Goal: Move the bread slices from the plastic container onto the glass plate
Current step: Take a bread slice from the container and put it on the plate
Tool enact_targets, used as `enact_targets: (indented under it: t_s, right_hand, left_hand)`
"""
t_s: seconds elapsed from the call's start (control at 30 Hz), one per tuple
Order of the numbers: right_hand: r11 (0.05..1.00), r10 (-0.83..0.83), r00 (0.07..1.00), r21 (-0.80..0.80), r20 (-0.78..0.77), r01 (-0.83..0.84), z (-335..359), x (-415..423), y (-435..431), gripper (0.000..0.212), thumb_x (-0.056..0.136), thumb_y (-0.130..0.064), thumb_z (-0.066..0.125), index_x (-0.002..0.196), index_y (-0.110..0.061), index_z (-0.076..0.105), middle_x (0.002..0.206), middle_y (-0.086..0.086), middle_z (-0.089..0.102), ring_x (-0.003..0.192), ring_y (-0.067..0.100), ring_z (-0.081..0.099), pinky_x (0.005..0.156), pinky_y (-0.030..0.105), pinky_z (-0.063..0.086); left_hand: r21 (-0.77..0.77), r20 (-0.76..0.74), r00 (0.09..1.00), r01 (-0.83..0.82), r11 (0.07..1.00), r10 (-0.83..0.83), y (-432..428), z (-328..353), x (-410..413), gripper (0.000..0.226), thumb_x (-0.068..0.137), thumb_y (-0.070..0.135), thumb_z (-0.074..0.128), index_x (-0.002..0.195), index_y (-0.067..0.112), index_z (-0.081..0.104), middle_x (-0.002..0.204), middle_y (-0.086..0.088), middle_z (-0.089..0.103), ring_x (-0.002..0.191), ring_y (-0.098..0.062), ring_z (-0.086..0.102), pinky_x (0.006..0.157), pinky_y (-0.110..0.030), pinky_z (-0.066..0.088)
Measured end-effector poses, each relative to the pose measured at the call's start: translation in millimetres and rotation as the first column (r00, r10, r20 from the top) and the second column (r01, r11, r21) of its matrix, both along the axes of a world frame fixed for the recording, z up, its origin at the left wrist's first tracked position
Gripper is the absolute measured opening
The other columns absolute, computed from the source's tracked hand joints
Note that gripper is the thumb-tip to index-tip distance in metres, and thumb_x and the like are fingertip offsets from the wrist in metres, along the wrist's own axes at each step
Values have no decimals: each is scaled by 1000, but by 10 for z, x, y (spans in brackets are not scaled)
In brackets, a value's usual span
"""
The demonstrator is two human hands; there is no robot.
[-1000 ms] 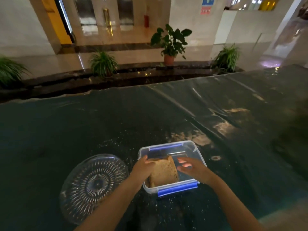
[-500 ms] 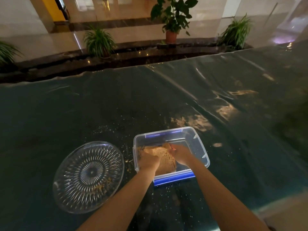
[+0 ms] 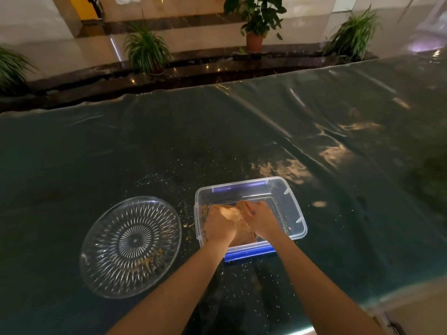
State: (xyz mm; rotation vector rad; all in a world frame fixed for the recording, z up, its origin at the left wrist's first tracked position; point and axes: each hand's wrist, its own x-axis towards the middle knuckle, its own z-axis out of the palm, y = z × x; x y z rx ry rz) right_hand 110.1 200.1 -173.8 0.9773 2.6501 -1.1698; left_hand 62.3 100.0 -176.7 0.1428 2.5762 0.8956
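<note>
Your left hand (image 3: 219, 224) and right hand (image 3: 262, 220) have dropped from above the bread (image 3: 235, 217) into the container (image 3: 294, 209) and now clamp its sides — the lift comes next, toward the plate (image 3: 96, 240) left of the container.

No lettering, label, brand mark or number can be read anywhere in this scene, neither on the plastic container (image 3: 285, 189) nor on the glass plate (image 3: 130, 245), and the walls behind carry no legible sign.
</note>
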Motion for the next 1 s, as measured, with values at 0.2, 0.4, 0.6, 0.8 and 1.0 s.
enact_targets:
  t_s: [0.2, 0.4, 0.6, 0.8, 1.0]
  right_hand:
    - [999, -19, 997, -49, -80, 15, 76, 44, 2, 27, 91, -24, 53, 112, -9, 62, 118, 15, 60, 106, 29, 58, 96, 37, 47]
    - [964, -69, 995, -260, -77, 47, 142, 62, 23, 30, 88, -14, 60, 117, -8, 57, 117, 12, 63, 106, 27, 61, 92, 31, 49]
    - [909, -129, 973, -415, -193, 39, 242, 133, 87, 18, 87, 6, 54, 102, -4, 57, 97, 3, 60, 81, 6, 66, 89, 37, 47]
    - [863, -247, 946, -492, -212, 115, 570, 124, 148, 26, 90, -12, 55, 115, -8, 60, 111, 13, 62, 112, 31, 56, 100, 44, 45]
    - [824, -248, 933, -564, -260, 62, 883, -24, 4, 26, 90, -27, 57, 113, -16, 63, 100, -5, 68, 95, 14, 64, 71, 26, 58]
  left_hand:
    - [19, 7, 1000, -30, 999, 30, -59, 64, 37, 45, 92, 21, 51, 135, 7, 44, 132, -9, 56, 121, -24, 53, 104, -31, 43]
    - [57, -24, 999, 27, 998, -26, -137, 98, 3, 42, 93, 17, 47, 134, 6, 44, 133, -12, 52, 121, -23, 49, 97, -23, 41]
    - [265, 82, 995, 37, 963, -60, -220, 261, -12, 38, 92, 9, 50, 130, 8, 47, 121, -11, 59, 116, -26, 56, 98, -34, 49]
    - [534, 225, 970, -46, 844, -89, -334, 585, -63, 36, 92, 21, 54, 126, 22, 42, 116, 4, 50, 115, -18, 50, 88, -32, 43]
    - [675, 268, 957, -106, 730, -109, -648, 780, -243, 20, 90, 23, 57, 108, 31, 56, 114, 8, 60, 109, -16, 57, 81, -29, 49]
